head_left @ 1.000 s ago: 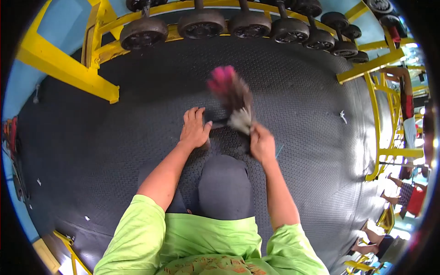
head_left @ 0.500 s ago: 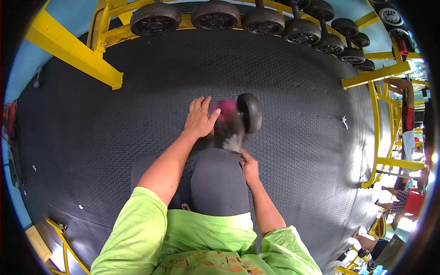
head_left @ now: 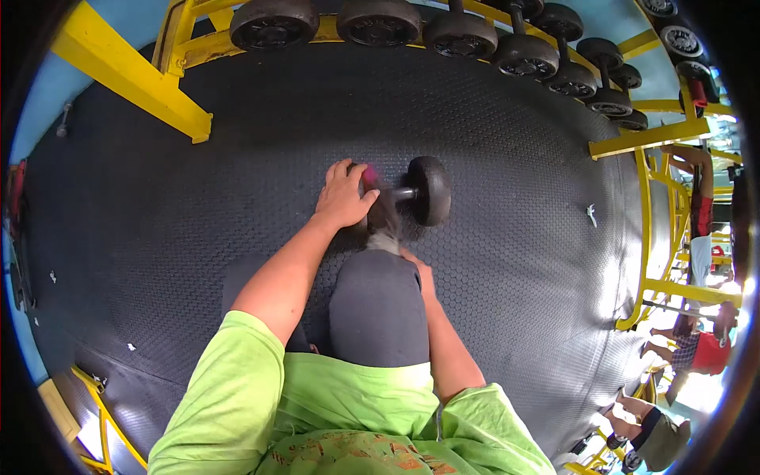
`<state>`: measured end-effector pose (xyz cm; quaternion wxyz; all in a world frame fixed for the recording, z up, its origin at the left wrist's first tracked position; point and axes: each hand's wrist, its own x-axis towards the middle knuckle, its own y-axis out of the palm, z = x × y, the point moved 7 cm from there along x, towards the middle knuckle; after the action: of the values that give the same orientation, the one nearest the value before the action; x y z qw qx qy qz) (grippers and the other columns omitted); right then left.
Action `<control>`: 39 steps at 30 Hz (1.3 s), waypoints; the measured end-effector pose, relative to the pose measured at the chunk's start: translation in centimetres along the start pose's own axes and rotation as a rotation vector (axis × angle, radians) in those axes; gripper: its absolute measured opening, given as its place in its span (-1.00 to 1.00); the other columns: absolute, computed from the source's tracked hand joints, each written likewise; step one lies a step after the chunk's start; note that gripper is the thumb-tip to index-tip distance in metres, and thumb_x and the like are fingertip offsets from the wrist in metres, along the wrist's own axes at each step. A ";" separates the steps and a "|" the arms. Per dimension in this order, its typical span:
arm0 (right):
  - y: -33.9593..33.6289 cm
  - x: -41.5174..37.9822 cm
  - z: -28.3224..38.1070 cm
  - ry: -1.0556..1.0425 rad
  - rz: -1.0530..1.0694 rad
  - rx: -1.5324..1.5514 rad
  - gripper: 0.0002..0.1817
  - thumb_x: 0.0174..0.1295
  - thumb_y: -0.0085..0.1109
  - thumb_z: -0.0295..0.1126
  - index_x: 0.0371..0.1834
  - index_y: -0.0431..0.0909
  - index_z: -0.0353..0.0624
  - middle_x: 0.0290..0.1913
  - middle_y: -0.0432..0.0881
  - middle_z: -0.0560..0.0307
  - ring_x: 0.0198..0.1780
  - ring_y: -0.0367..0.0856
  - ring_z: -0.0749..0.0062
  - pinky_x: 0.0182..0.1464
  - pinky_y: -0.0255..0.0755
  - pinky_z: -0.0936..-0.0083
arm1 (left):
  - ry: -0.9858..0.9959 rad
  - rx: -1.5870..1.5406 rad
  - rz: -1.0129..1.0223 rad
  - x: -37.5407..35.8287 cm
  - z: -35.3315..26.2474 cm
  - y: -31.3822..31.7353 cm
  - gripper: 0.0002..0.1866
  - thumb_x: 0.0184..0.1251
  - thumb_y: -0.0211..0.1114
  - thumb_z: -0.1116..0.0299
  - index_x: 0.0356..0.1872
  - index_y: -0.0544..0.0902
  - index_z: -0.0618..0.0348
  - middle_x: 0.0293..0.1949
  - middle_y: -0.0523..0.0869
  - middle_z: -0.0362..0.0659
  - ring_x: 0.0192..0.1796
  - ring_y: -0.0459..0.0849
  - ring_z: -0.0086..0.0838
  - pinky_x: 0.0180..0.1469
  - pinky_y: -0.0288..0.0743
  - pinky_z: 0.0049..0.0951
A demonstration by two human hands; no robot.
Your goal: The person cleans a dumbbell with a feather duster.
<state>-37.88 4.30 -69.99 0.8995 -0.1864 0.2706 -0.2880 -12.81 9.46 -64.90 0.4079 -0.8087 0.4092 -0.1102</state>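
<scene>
Left hand (head_left: 342,198) being draped over nine-o'clock end of dumbbell (head_left: 431,191) on mat (head_left: 522,245), clamping not being shown; feather duster (head_left: 384,218), being gripped by right hand (head_left: 421,277) toward six o'clock, seemingly being swept; steady bracing likely being needed.

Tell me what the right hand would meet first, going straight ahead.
Past the duster it holds, the right hand would probably meet the nearest dumbbell first, though depth is unclear.
</scene>
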 end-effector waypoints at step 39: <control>-7.4 -5.8 0.2 0.196 -0.031 -0.547 -0.60 0.22 0.12 -0.34 0.15 0.64 0.08 0.04 0.68 -0.22 0.04 0.66 -0.15 0.12 0.55 0.08 | 0.008 0.095 -0.033 -1.8 -0.9 0.3 -0.43 0.18 0.40 0.17 0.25 0.54 0.02 0.39 0.35 0.03 0.47 0.23 -0.04 0.44 0.27 -0.04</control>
<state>-44.87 2.29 -64.00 0.7810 -0.3974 0.4209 -0.2345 -14.57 10.17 -64.25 0.4424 -0.7946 0.3918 -0.1393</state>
